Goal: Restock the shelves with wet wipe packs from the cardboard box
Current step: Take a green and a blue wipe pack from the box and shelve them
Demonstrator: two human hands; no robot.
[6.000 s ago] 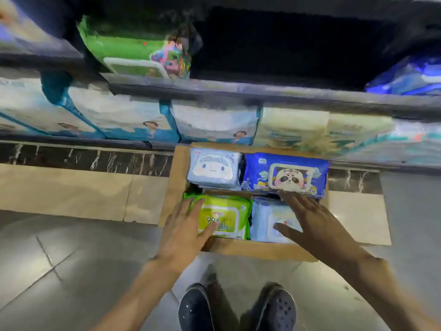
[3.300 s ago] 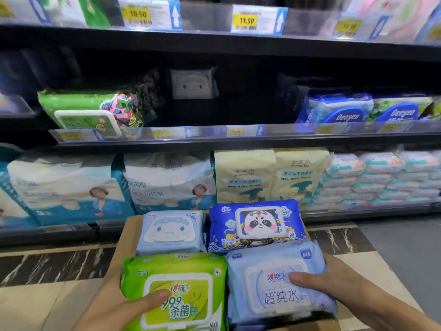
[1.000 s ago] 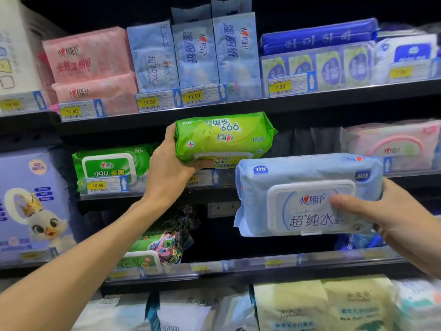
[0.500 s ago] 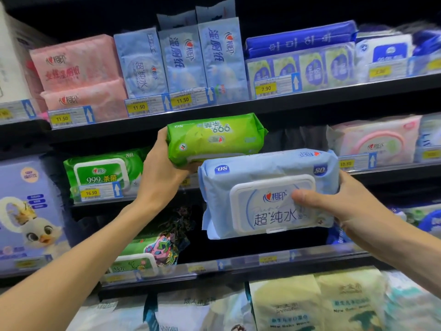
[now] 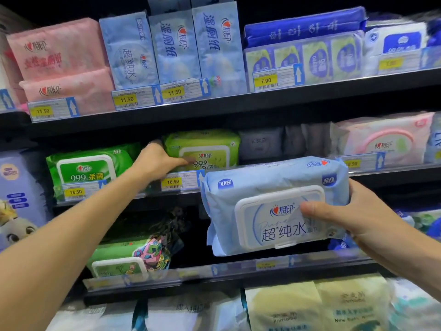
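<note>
Left hand [image 5: 157, 161] fingers gripping green pack [image 5: 202, 149] lengthwise on shelf [image 5: 238, 108], right hand [image 5: 358, 211] clasping blue pack [image 5: 274, 206], lid forward

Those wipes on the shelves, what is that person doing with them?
The person is filling store shelves with wet wipes. The left hand is on a green pack sitting on the middle shelf, beside a darker green pack, above a 10.50 price tag. The right hand holds a light blue pack in the air in front of the shelves, not put away yet.
</note>
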